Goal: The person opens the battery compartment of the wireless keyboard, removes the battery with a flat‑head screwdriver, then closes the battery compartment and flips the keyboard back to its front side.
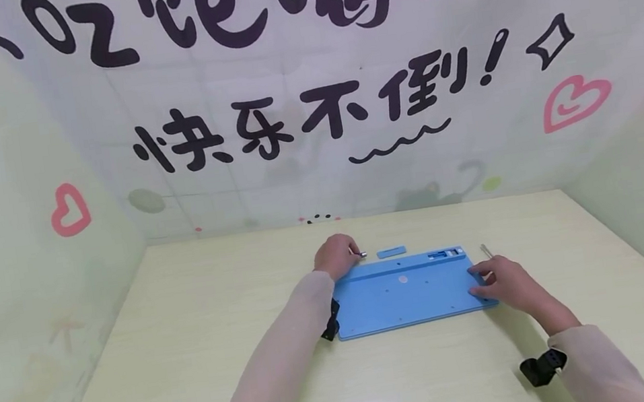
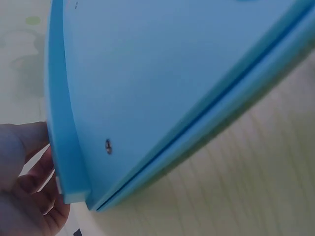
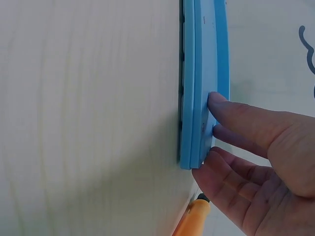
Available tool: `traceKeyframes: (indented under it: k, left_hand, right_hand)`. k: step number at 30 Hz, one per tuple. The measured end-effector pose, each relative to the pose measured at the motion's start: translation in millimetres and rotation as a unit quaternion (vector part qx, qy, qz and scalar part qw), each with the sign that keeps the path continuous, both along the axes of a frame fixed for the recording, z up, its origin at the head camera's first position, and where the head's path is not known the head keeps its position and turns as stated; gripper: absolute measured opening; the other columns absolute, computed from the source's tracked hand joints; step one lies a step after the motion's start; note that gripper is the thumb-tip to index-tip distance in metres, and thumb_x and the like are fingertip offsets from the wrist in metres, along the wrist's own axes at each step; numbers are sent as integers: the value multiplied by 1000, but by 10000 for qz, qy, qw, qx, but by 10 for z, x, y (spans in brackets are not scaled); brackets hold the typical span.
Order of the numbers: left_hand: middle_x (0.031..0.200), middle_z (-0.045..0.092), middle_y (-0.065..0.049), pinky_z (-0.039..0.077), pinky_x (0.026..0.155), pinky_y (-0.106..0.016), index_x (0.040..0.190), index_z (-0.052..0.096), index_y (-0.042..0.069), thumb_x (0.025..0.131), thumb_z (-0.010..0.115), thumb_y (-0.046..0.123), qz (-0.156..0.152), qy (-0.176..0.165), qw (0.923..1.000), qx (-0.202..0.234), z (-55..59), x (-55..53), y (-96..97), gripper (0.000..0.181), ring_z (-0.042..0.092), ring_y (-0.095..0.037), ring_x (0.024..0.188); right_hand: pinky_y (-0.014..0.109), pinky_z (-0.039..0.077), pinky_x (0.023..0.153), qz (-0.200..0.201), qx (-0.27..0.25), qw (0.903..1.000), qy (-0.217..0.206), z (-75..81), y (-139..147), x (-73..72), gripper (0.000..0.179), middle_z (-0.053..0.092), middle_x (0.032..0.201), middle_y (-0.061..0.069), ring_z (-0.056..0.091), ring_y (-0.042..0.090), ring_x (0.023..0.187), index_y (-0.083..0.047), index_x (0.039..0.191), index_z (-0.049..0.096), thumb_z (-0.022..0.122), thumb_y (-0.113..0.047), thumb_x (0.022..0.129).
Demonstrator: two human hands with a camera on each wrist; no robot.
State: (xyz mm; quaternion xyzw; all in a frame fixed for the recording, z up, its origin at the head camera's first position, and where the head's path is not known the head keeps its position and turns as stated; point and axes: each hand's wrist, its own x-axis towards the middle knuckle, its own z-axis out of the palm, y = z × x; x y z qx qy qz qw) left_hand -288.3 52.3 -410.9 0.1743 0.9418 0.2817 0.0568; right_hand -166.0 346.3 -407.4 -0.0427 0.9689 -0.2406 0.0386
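Observation:
A light-blue keyboard (image 1: 404, 295) lies face down on the table, its screwed back up and its battery compartment (image 1: 446, 254) uncovered near the far right corner. My left hand (image 1: 337, 255) is at its far left corner. A small silver cylinder, seemingly a battery (image 1: 362, 255), sticks out at the fingertips; in the left wrist view the keyboard hides those fingertips. My right hand (image 1: 506, 282) grips the keyboard's right end, thumb (image 3: 219, 101) on the back face and fingers (image 3: 221, 172) at the edge.
The small blue battery cover (image 1: 392, 252) lies just behind the keyboard. Beyond my right hand is a screwdriver, its metal shaft (image 1: 486, 250) in the head view and its orange handle (image 3: 194, 216) in the right wrist view. A printed wall (image 1: 296, 191) stands behind the table.

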Motion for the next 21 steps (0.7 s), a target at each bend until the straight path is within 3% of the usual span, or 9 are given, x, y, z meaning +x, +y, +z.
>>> traceKeyframes:
  k: [13, 21]
  left_hand:
    - [75, 59, 4, 42, 62, -26, 86, 71, 11, 83, 68, 12, 17, -123, 9999, 36, -62, -9, -39, 5, 52, -12, 68]
    - [81, 60, 2, 43, 64, -27, 90, 71, 10, 83, 67, 12, 16, -117, 9999, 81, -53, -19, -43, 8, 53, -13, 71]
  right_hand:
    - [37, 47, 63, -24, -15, 10000, 71, -23, 10, -15, 44, 55, 91, 17, 55, 27, 78, 12, 108, 60, 74, -13, 75]
    - [35, 47, 63, -55, -70, 9999, 48, -44, 13, -10, 44, 56, 95, 18, 54, 26, 79, 12, 109, 60, 74, -13, 76]
